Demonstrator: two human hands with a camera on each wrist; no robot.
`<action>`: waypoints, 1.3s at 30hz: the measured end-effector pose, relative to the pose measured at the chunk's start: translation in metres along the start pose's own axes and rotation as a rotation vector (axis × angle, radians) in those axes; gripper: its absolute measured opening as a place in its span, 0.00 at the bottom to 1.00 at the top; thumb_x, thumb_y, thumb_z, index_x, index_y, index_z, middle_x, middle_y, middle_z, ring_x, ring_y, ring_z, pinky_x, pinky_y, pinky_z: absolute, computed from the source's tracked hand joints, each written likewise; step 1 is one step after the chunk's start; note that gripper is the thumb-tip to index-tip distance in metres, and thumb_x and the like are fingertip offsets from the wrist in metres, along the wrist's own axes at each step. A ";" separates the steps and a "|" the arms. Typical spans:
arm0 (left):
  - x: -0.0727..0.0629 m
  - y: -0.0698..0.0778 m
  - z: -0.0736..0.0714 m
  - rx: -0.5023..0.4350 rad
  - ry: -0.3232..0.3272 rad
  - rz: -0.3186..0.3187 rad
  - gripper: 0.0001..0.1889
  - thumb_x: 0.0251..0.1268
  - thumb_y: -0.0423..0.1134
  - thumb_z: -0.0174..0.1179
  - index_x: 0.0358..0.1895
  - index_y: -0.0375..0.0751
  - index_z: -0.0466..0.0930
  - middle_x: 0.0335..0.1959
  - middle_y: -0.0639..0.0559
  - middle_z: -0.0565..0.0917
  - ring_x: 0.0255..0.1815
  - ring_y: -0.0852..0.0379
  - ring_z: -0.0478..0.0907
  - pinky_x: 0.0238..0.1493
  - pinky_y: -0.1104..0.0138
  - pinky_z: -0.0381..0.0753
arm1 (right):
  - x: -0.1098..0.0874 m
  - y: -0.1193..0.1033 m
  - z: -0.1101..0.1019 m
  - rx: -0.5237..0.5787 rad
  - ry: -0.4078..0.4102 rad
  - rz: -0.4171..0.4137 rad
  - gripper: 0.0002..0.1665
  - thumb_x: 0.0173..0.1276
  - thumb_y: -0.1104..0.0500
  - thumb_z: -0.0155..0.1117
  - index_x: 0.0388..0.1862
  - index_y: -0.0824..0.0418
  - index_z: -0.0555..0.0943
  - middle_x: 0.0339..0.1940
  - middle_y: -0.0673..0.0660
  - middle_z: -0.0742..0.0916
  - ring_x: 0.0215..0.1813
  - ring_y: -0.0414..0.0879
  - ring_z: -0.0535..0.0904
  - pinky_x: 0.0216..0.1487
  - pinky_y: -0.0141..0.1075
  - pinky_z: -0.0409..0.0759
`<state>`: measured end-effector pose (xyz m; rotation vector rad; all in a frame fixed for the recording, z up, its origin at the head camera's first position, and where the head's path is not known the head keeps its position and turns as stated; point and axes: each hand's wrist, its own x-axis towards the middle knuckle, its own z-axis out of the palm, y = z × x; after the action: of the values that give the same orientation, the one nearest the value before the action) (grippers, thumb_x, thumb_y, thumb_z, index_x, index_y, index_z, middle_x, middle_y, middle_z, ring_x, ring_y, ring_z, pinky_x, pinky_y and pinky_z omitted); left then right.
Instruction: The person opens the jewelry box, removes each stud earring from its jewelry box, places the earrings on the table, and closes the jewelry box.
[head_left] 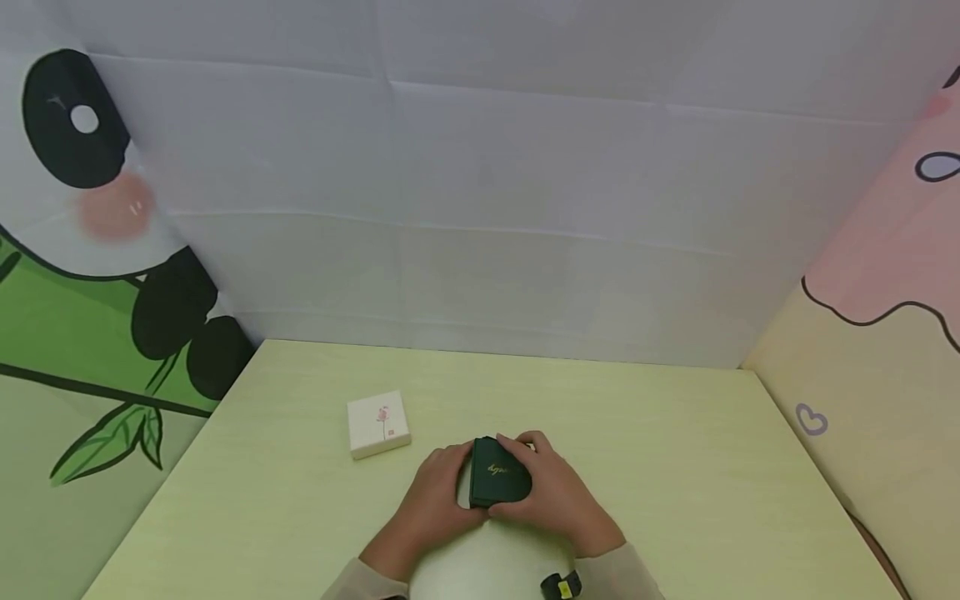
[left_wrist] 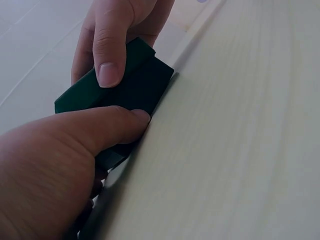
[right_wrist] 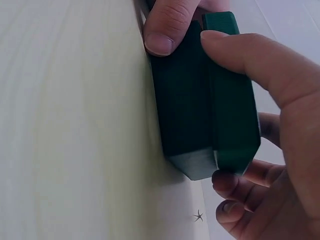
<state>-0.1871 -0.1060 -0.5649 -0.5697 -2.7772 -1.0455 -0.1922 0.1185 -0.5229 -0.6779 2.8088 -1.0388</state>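
A dark green lidded box (head_left: 501, 472) with gold lettering on top sits low at the tabletop, near the front middle. My left hand (head_left: 441, 490) holds it from the left, with the thumb (left_wrist: 127, 122) pressed on the near face of the darker lower part. From the right, my right hand (head_left: 551, 492) grips the lid (right_wrist: 232, 110), its thumb on the lid's near side and its other fingers around the far side. A seam shows between lid and base (right_wrist: 182, 100) in the right wrist view.
On the pale wooden table (head_left: 675, 467), a small white box (head_left: 375, 423) with a pink flower print lies to the left, beyond my left hand. Cloth-like walls (head_left: 487, 208) stand at the back and both sides. A black device (head_left: 561, 587) is at the right sleeve.
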 end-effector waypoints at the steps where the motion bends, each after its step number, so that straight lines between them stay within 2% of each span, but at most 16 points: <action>1: 0.000 0.000 0.000 -0.001 0.002 0.000 0.49 0.47 0.54 0.79 0.73 0.39 0.69 0.63 0.51 0.79 0.58 0.52 0.73 0.63 0.51 0.73 | 0.000 0.000 0.000 0.002 0.000 -0.003 0.57 0.52 0.37 0.83 0.79 0.49 0.70 0.66 0.54 0.72 0.55 0.51 0.77 0.52 0.49 0.79; 8: 0.000 0.001 0.001 -0.011 0.005 -0.004 0.49 0.46 0.53 0.80 0.73 0.38 0.69 0.63 0.48 0.79 0.60 0.50 0.74 0.64 0.50 0.73 | 0.000 0.002 -0.002 0.009 -0.006 -0.032 0.53 0.54 0.40 0.82 0.78 0.46 0.71 0.66 0.53 0.72 0.55 0.50 0.77 0.52 0.49 0.79; 22: 0.000 0.000 0.001 -0.021 -0.009 -0.015 0.52 0.46 0.52 0.80 0.74 0.35 0.66 0.65 0.45 0.77 0.62 0.47 0.73 0.65 0.47 0.72 | 0.000 0.004 0.000 -0.011 -0.008 -0.026 0.52 0.54 0.40 0.82 0.77 0.43 0.72 0.65 0.50 0.71 0.54 0.49 0.77 0.52 0.46 0.79; 39: 0.001 -0.007 0.005 -0.007 0.020 0.019 0.52 0.46 0.54 0.80 0.75 0.34 0.66 0.64 0.46 0.78 0.62 0.48 0.73 0.65 0.48 0.72 | 0.004 0.006 0.006 -0.058 0.010 -0.036 0.52 0.53 0.40 0.82 0.77 0.45 0.73 0.66 0.53 0.72 0.54 0.50 0.77 0.51 0.46 0.79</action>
<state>-0.1902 -0.1068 -0.5728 -0.5823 -2.7464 -1.0510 -0.1968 0.1177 -0.5308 -0.7335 2.8554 -0.9720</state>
